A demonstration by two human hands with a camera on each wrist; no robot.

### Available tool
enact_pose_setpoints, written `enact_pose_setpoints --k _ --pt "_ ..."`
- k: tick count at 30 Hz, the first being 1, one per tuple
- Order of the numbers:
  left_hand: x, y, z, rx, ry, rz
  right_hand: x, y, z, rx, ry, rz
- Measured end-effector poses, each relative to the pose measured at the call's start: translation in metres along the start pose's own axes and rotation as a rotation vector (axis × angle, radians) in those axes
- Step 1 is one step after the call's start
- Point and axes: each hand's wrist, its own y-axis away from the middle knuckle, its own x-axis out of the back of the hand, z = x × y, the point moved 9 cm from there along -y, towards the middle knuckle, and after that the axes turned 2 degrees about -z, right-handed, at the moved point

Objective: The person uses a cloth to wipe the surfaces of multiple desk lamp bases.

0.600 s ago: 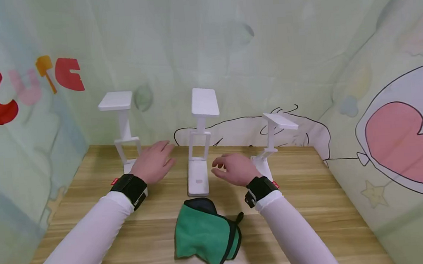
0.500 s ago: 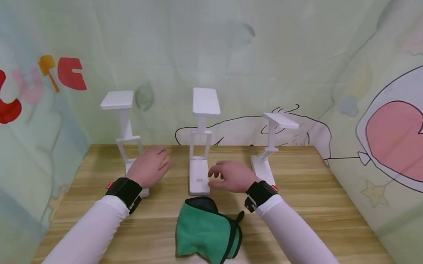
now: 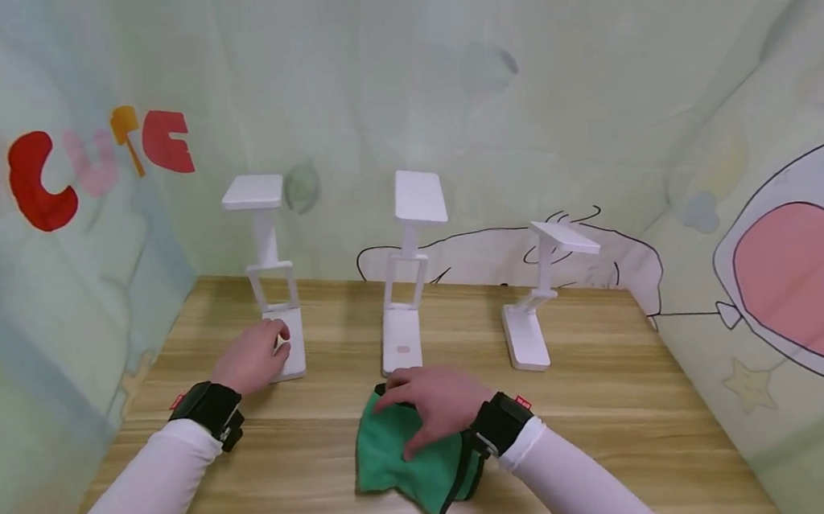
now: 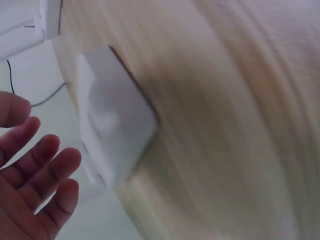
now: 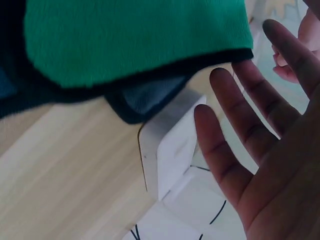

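Observation:
My right hand point(image 3: 443, 401) is over a folded green cloth point(image 3: 388, 462) with black edging, its fingers spread and slightly bent. In the right wrist view, the fingertips come right up to the black edge of the cloth, which hides the thumb. My left hand point(image 3: 251, 360) hovers beside the base of the left white folding desk lamp point(image 3: 293, 353), fingers loosely bent. The left wrist view shows a gap between these fingers and the lamp base point(image 4: 117, 112). Neither hand grips anything.
Just behind the cloth stands a middle white desk lamp point(image 3: 400, 340), and a third, lower lamp point(image 3: 527, 340) stands at the right. All are on a wooden table point(image 3: 615, 435). A printed curtain point(image 3: 325, 78) encloses the back and sides.
My right hand has moved from beside the middle lamp toward me, onto the cloth. My left hand has drawn back and left along its lamp's base. The view has turned slightly left.

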Motion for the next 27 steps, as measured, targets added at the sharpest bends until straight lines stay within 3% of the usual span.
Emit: enact_pose_setpoints --k 3,7,12,17,22,27 --pt "0.000 0.008 -0.020 0.072 0.056 0.038 -0.006 -0.002 -0.001 -0.002 0.001 -0.017" --pt "0.000 0.012 -0.041 0.161 0.112 0.072 -0.016 -0.003 0.002 -0.071 -0.044 -0.047" --pt "-0.002 0.011 -0.059 0.234 0.151 0.080 -0.027 -0.004 0.004 -0.145 -0.119 -0.054" --pt "0.001 0.006 -0.062 0.282 0.191 0.095 -0.039 -0.007 0.003 -0.146 -0.142 -0.087" --pt "0.008 0.001 -0.061 0.329 0.193 0.137 -0.044 -0.009 0.002 -0.086 -0.174 -0.109" --pt "0.025 -0.009 -0.057 0.291 0.209 0.244 -0.039 -0.013 0.002 -0.035 -0.217 -0.101"
